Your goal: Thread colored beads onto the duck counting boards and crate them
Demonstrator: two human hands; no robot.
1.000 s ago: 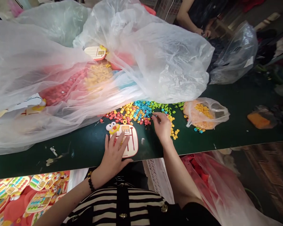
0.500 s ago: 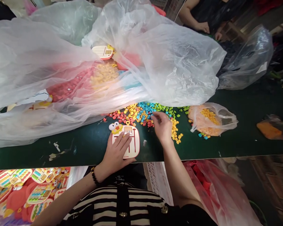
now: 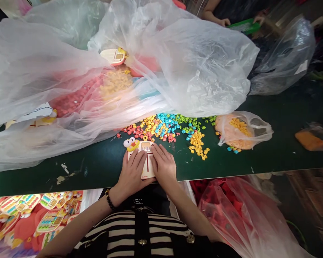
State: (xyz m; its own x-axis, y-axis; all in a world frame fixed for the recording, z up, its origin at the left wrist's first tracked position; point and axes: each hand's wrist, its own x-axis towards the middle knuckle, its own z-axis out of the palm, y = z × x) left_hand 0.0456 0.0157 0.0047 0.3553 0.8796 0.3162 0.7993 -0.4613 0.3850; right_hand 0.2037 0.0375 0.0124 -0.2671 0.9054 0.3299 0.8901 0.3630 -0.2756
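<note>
A white, rounded toy board point(image 3: 148, 172) with red slots and a googly-eyed yellow duck head point(image 3: 131, 144) lies near the table's front edge. My left hand point(image 3: 131, 168) covers its left side, fingers across the face and thumb along the lower edge, holding it. Over the right side is my right hand point(image 3: 165, 166), its fingers together and fingertips by the upper right slot. Whatever may be under those fingertips is hidden. Just behind the board lie small red pieces point(image 3: 136, 132), yellow pieces point(image 3: 197, 143), blue pieces point(image 3: 168, 122) and green pieces point(image 3: 192, 123).
Large clear plastic bags point(image 3: 204, 68) cover the back of the green table point(image 3: 102, 154). A small bag of yellow pieces point(image 3: 238, 130) sits to the right. Finished-looking boards point(image 3: 50, 220) fill the lower left. A red-filled bag point(image 3: 231, 211) is below right. Another person's hands hold a green tray point(image 3: 244, 27).
My right hand has moved from the small pieces down and left onto the board. My left hand stays on it. Some blue and yellow pieces show where my right hand was.
</note>
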